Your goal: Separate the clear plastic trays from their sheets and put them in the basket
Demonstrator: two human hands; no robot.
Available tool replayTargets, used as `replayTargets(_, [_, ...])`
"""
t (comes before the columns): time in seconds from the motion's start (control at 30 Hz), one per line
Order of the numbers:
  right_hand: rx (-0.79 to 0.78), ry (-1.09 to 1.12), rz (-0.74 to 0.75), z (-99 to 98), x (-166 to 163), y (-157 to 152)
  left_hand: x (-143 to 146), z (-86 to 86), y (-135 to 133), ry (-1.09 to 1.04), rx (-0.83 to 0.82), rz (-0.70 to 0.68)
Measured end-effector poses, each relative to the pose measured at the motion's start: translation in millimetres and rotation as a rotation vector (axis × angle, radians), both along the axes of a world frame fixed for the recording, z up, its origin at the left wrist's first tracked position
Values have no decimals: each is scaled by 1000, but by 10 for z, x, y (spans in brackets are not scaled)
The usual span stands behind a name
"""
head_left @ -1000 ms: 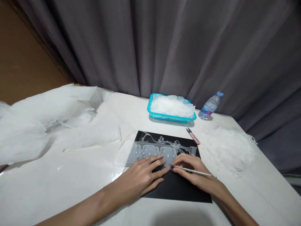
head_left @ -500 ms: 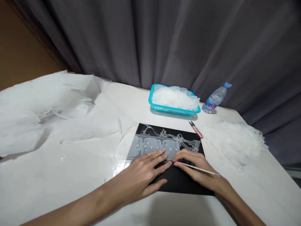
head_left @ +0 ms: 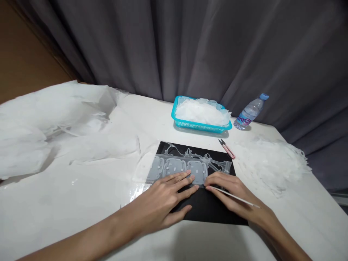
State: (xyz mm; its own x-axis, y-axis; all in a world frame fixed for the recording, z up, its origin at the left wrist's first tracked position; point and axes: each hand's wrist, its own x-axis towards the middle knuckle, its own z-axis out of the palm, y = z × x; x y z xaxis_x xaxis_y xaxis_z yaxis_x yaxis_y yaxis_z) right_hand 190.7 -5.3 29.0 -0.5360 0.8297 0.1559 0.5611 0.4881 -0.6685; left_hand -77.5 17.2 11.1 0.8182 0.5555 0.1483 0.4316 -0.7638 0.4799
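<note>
My left hand (head_left: 171, 192) lies flat with its fingers spread on a translucent plastic sheet (head_left: 197, 170), pressing its near part against a black mat (head_left: 209, 214). The sheet has rounded rectangular panels and thin, looping strips along its far side. In my right hand (head_left: 231, 188) a thin white stick (head_left: 236, 197) is pinched between thumb and fingers. Its rear end points toward my right wrist; its tip is hidden by the fingertips at the near right corner of a panel. Beyond the mat's far right corner lies a pair of pink thread snips (head_left: 227, 149).
A turquoise basket (head_left: 202, 127) full of white translucent pieces stands at the back. To its right is a water bottle (head_left: 250, 114). A heap of clear plastic scraps (head_left: 274, 165) covers the table's right side. White plastic bags (head_left: 67, 112) spread over the left, before a grey curtain (head_left: 190, 47).
My right hand has shifted slightly right, away from my left fingertips, carrying the white stick along the sheet's near edge. My left hand stays nearly in place.
</note>
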Motion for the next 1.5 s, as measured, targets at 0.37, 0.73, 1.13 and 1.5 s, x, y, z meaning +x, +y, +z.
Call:
replayTargets(0.37, [102,-42,81,-110,-3,42,-28,11,64,14,-13,-38])
replayTargets(0.73, [570,-309,66,-386,-77,18,-75,41,29,72,-91,21])
replayTargets(1.13, [285,237,-539,0,61,529,-87,25,35,-4,-289,176])
replayTargets(1.5, [-114,282,-19,86,-201,117,1,79,336,-306,-730,341])
